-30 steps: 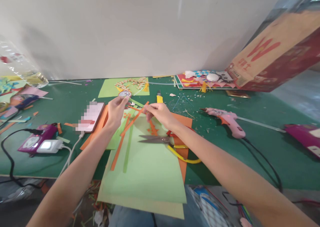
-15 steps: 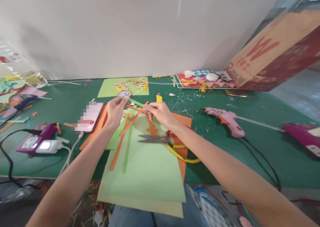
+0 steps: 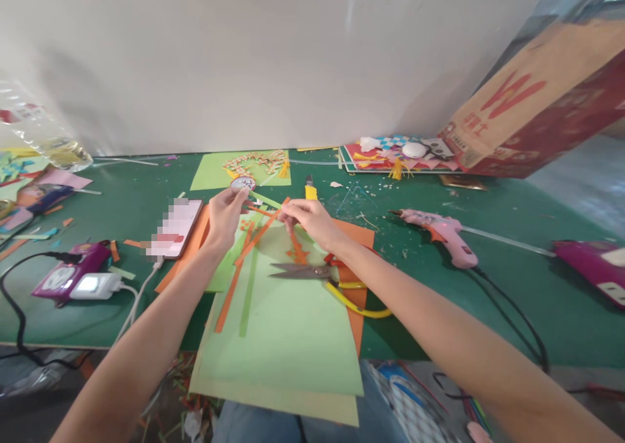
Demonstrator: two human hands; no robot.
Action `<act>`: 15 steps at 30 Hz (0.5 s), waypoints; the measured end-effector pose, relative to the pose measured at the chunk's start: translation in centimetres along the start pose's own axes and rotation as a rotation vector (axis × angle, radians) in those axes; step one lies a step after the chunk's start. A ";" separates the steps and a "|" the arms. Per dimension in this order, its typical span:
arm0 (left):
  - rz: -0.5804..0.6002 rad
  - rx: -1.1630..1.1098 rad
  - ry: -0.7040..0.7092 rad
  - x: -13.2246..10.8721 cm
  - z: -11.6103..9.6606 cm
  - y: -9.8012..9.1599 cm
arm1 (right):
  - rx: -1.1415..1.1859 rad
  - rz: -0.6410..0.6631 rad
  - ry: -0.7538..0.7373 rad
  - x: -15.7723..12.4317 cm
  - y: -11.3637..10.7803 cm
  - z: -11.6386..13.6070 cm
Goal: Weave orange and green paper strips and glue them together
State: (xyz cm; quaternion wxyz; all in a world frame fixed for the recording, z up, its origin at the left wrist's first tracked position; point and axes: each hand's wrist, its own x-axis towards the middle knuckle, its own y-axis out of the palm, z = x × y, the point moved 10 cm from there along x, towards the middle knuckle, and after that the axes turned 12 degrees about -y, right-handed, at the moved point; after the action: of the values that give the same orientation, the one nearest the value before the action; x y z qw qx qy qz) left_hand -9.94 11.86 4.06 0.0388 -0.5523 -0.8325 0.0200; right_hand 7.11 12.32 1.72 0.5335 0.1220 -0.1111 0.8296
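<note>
A narrow green paper strip (image 3: 264, 199) stretches between my two hands above the paper sheets. My left hand (image 3: 225, 215) pinches its left end, and my right hand (image 3: 310, 220) pinches the other end. An orange paper strip (image 3: 261, 234) slants down to the left from my right fingertips; another orange strip (image 3: 228, 300) and a green strip lie flat below it. Under my right hand is a small folded orange paper piece (image 3: 296, 254). Scissors (image 3: 312, 271) with red and yellow handles rest on the green paper sheet (image 3: 288, 345), just below my right hand.
A pink glue gun (image 3: 439, 231) lies on the right, its cord trailing forward. On the left are a phone (image 3: 176, 229) and a purple power strip (image 3: 73, 273). A yellow-handled cutter (image 3: 311, 190), woven paper craft (image 3: 256, 163) and paper bag (image 3: 527, 98) stand farther back.
My right fingers have shifted slightly around the strip ends. The green strip stays stretched between both hands, and the things on the table have not moved.
</note>
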 end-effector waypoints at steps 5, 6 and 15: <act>-0.018 -0.015 -0.006 0.0 -0.1 -0.2 | -0.037 0.020 -0.029 0.0 0.0 0.3; -0.020 -0.018 -0.006 0.0 -0.2 -0.2 | -0.059 0.017 -0.032 0.0 -0.1 0.4; -0.010 -0.072 -0.034 -0.1 0.0 -0.1 | -0.089 -0.043 -0.037 -0.1 -0.7 0.9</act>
State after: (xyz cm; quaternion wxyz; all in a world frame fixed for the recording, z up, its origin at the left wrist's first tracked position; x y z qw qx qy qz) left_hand -9.99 11.75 4.05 0.0051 -0.5486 -0.8361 -0.0009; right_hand 7.90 12.24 2.53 0.5538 0.1157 -0.1552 0.8098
